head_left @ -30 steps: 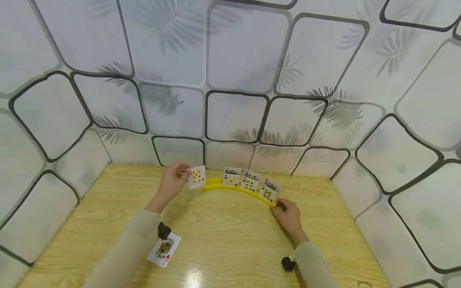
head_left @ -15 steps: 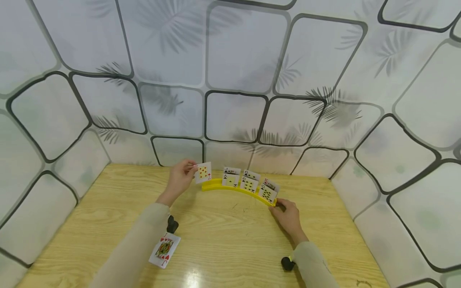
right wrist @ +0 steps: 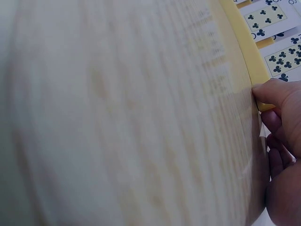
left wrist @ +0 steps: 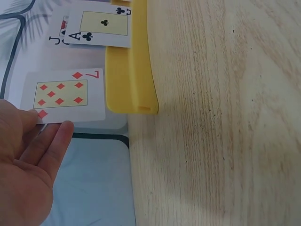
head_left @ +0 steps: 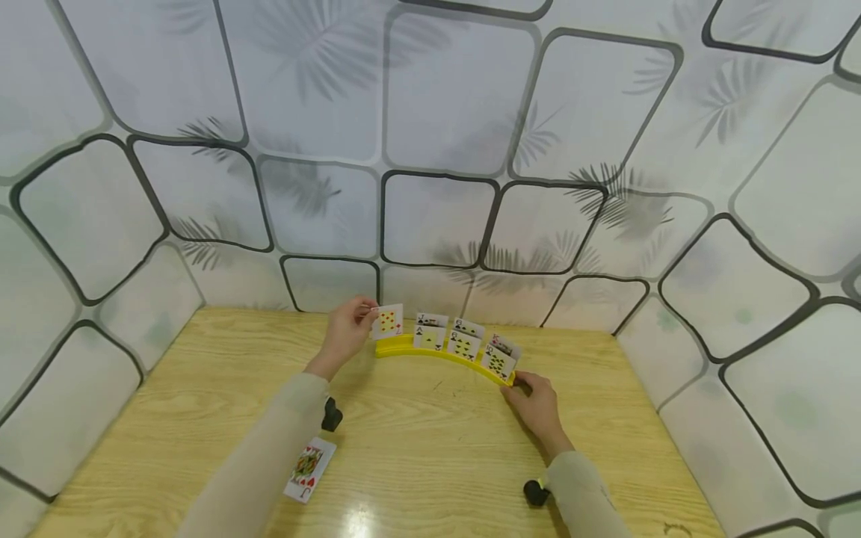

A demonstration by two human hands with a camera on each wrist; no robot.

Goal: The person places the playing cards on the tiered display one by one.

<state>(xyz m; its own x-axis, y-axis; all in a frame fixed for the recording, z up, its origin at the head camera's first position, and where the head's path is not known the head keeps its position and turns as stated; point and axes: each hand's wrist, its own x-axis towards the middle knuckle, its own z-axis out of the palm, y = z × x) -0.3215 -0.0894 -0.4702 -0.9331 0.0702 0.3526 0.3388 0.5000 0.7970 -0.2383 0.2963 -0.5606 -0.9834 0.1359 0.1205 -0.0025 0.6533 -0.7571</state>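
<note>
My left hand (head_left: 348,335) pinches a seven of diamonds (head_left: 387,322) by its edge between thumb and fingers. The card is held upright just above the bare left end of a curved yellow card holder (head_left: 394,346); in the left wrist view a small gap shows between card (left wrist: 61,94) and holder (left wrist: 123,80). An ace of clubs (head_left: 428,338) stands in the holder with a jack behind it. Farther right are a six of clubs (head_left: 464,345) and a ten of clubs (head_left: 498,362), each with a card behind. My right hand (head_left: 537,407) grips the holder's right end, thumb in front.
A jack of hearts (head_left: 311,467) lies face up on the wooden table (head_left: 417,433), partly covered by my left sleeve. A patterned wall (head_left: 437,217) rises right behind the table's back edge, with more patterned panels at both sides.
My left hand has carried the seven of diamonds to the right and slightly up, over the holder's left end. My right hand stays on the holder, which has hardly moved.
</note>
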